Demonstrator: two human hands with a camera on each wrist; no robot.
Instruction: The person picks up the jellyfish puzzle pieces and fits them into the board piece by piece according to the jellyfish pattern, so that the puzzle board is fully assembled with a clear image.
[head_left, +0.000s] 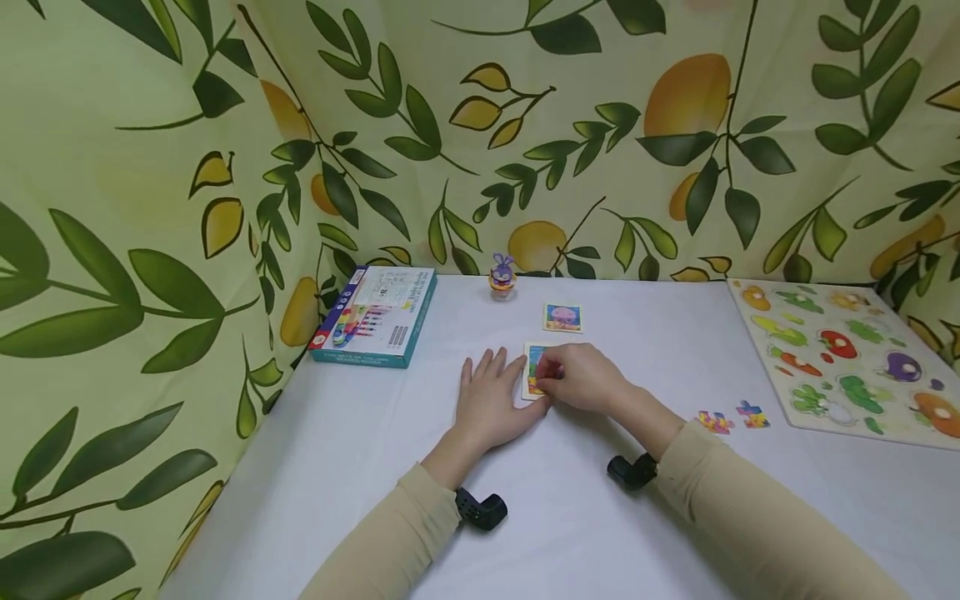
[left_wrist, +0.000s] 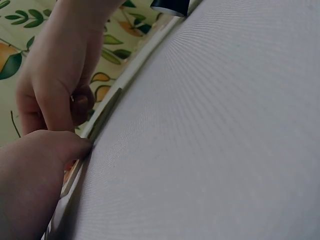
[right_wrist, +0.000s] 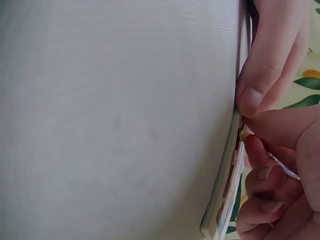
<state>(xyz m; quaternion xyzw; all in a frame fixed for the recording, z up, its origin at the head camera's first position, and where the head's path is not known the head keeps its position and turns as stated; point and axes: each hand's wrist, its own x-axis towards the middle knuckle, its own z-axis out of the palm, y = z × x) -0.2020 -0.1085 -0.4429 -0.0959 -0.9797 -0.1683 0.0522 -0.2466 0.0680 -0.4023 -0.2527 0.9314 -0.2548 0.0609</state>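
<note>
In the head view a small jigsaw puzzle (head_left: 533, 364) in a pale frame lies on the white table between both hands. My left hand (head_left: 489, 400) rests beside it with fingers spread and straight, and its thumb presses on the frame's near edge. Over the puzzle's right side, my right hand (head_left: 588, 377) has its fingers curled down onto the picture. In the right wrist view the thin edge of a jigsaw piece (right_wrist: 284, 166) shows among those fingers, most of it hidden. Two loose jigsaw pieces (head_left: 714, 422) lie to the right of the right forearm.
Behind the puzzle lies a small square picture (head_left: 562, 317) with a pink figure. A purple toy figure (head_left: 502, 277) stands at the back. On the left is a flat box (head_left: 378, 315); a vegetable puzzle board (head_left: 855, 358) lies at far right. A patterned curtain (head_left: 420, 183) borders the table.
</note>
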